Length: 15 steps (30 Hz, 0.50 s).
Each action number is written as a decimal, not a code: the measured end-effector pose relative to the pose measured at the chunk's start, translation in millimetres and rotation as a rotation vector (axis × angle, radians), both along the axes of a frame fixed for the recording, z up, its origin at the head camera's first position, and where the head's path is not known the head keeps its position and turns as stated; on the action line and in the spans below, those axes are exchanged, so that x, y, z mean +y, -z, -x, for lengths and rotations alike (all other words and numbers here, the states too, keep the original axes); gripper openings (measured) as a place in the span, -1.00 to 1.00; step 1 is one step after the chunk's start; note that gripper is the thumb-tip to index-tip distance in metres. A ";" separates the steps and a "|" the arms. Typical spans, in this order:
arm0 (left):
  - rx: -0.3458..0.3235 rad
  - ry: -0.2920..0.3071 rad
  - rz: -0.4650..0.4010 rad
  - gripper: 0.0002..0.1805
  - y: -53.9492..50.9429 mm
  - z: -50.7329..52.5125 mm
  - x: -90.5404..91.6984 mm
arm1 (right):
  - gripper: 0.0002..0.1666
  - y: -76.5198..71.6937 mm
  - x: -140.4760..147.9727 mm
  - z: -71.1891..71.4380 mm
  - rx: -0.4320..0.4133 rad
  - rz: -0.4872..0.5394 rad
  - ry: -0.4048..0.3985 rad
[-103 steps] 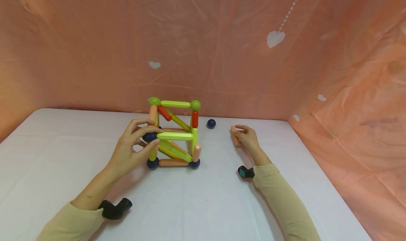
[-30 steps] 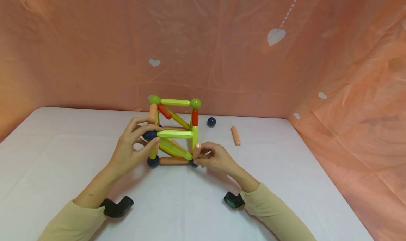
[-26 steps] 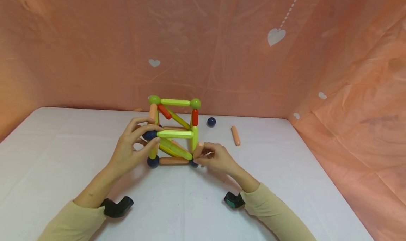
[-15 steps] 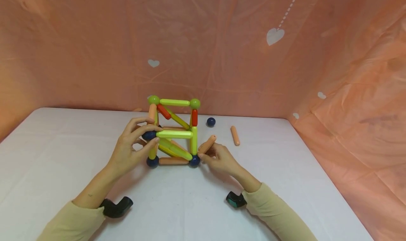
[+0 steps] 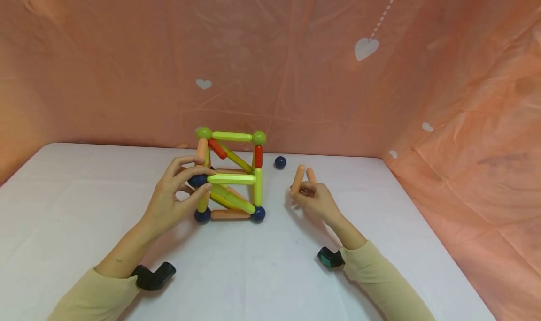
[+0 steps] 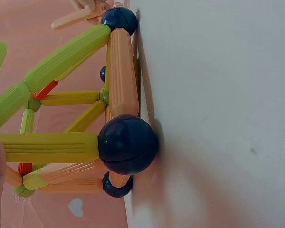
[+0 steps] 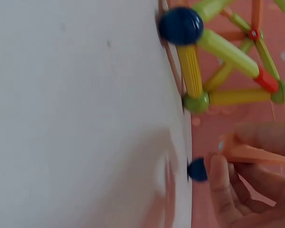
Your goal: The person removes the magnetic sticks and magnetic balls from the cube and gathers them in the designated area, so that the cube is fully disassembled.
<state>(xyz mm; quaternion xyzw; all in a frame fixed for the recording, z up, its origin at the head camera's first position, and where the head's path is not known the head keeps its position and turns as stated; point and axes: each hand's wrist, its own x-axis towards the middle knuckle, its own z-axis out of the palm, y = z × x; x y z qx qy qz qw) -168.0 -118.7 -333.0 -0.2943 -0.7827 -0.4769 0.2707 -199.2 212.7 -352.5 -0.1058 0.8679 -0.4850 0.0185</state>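
Observation:
A frame of magnetic rods and balls [image 5: 230,214] stands on the white table, with green balls on top and dark blue balls below. My left hand [image 5: 175,199] pinches the dark blue ball [image 5: 197,180] at its near left corner, where a lime rod [image 5: 231,179] joins. To the right of the frame, my right hand [image 5: 317,200] pinches an orange magnetic rod [image 5: 297,179], tilted and apart from the frame. In the right wrist view that rod [image 7: 254,154] lies between thumb and fingers. Partly hidden behind the right hand is a second orange rod [image 5: 311,174].
A loose dark blue ball [image 5: 280,162] lies on the table [image 5: 262,274] between the frame and my right hand. The peach curtain [image 5: 274,67] rises right behind the table's back edge.
My right hand left the far orange rod, took the orange rod from the frame's near right ball, tilted it off and carried it right. The left hand keeps its hold.

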 end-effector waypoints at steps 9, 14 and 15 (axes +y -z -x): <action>-0.001 -0.006 -0.003 -0.59 0.1 -0.4 -0.8 | -0.49 2.0 23.1 8.4 0.000 0.057 0.126; 0.008 -0.006 0.000 -0.59 0.6 0.1 -1.1 | -0.56 5.3 33.1 12.4 -0.011 0.144 0.192; 0.009 -0.006 0.001 -0.59 0.6 0.1 -1.2 | -0.57 5.5 35.0 13.3 -0.011 0.150 0.210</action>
